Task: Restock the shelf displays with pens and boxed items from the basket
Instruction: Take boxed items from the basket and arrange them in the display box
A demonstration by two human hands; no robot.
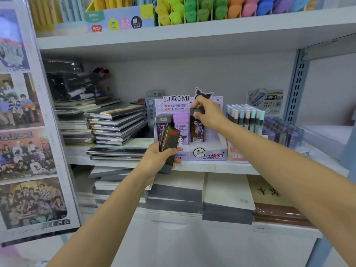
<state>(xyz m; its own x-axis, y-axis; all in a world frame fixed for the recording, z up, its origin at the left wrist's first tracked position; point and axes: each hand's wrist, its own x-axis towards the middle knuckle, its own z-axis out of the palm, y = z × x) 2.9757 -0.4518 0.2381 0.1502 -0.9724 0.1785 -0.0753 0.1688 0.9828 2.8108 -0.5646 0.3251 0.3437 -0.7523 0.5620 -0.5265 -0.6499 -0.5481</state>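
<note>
Left hand [158,158] grips stacked boxes [170,140]; right hand [209,113] pinches 1 box [197,130] (upright) in Kuromi display [209,151].

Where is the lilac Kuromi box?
Head view, centre: lilac Kuromi box in the display tray, between the Ultraman box and the dark box the right hand grips.

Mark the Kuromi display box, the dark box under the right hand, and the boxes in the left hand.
Kuromi display box [210,153]: head view, front wall.
Dark box [196,130]: head view, front face, lower half.
Held boxes [170,140]: head view, face of the front box.
</note>
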